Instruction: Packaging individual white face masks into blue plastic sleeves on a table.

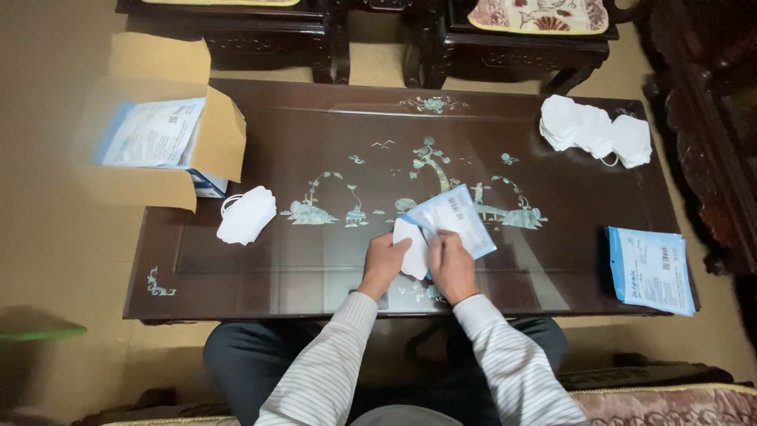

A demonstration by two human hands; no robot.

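White mask (411,246) pinched by left hand (384,264), right hand (453,266) gripping pouch (457,217).

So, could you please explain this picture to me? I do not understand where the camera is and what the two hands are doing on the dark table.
The camera sits on a person's head and looks down, so you see their own arms in striped sleeves. There is no machine here. The left hand and the right hand together hold a white mask and a blue-and-white packet over a dark inlaid table. Far left, an open cardboard box holds more packets, with one loose mask beside it. A pile of masks lies far right, and a stack of packets near right.
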